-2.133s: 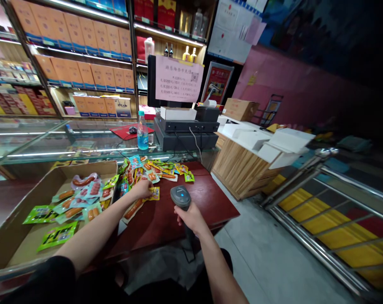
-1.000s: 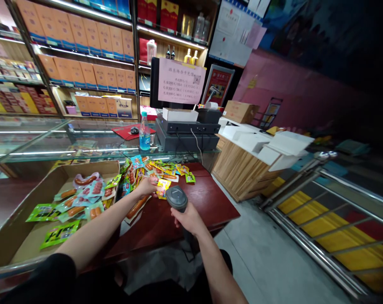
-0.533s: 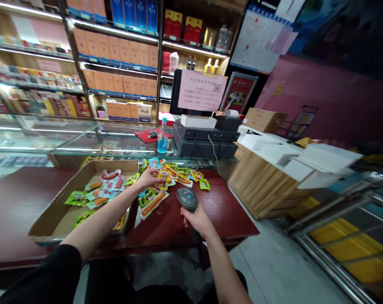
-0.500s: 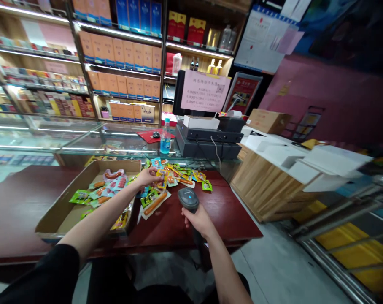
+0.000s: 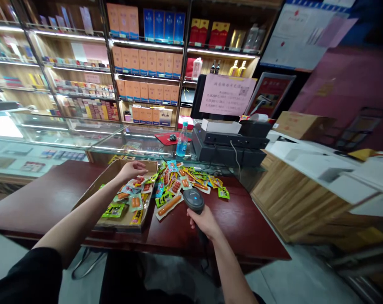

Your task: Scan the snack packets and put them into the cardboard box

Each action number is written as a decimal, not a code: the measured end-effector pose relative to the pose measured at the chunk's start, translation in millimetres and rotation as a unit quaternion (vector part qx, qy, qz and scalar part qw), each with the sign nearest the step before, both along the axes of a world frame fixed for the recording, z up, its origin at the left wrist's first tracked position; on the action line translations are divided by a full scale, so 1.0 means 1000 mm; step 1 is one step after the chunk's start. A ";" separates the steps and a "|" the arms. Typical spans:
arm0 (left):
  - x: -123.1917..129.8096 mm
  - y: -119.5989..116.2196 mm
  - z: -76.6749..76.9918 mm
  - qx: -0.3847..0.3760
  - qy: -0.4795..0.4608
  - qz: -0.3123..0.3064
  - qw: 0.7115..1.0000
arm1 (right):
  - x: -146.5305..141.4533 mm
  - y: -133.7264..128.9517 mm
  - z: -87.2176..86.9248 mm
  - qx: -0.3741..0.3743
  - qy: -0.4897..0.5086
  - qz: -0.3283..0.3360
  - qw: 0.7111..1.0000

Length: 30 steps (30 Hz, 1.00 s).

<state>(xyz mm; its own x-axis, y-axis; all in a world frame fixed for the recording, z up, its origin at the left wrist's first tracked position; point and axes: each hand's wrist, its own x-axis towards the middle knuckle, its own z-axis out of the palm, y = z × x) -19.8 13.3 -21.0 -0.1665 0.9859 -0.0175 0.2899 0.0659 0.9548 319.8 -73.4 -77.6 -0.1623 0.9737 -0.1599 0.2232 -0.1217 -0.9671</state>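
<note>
My right hand (image 5: 204, 221) is wrapped around the handle of a dark barcode scanner (image 5: 194, 199) with a small blue light on top. The scanner hangs above the red-brown table, just right of a heap of packaged sausage snacks (image 5: 176, 183). My left hand (image 5: 133, 170) hovers over the far part of a shallow cardboard box (image 5: 99, 185), its fingers loosely extended and nothing visible in them. Below it, several snack packets (image 5: 135, 202) lie in the box. A long wrapped sausage (image 5: 169, 207) rests on the table between box and scanner.
Behind the heap stands a blue drink bottle (image 5: 182, 140) on a glass counter (image 5: 134, 137). A monitor bearing a pink sign (image 5: 226, 95) and dark cash-register equipment (image 5: 229, 145) are at its right. The table (image 5: 242, 219) ends at the front and right.
My left hand has moved left from the snack heap, where it was at a yellow packet, to over the box. My right hand still holds the scanner. The view has turned left.
</note>
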 end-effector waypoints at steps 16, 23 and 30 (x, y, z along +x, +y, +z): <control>0.183 0.057 -0.063 0.105 0.360 -0.200 0.905 | 0.060 -0.022 -0.004 0.025 -0.023 -0.100 0.994; 0.199 0.056 -0.085 0.134 0.510 -0.185 0.829 | 0.069 -0.026 -0.009 0.024 -0.009 -0.128 0.991; 0.193 0.052 -0.079 0.156 0.435 -0.180 0.868 | 0.062 -0.028 -0.010 0.022 -0.004 -0.132 0.991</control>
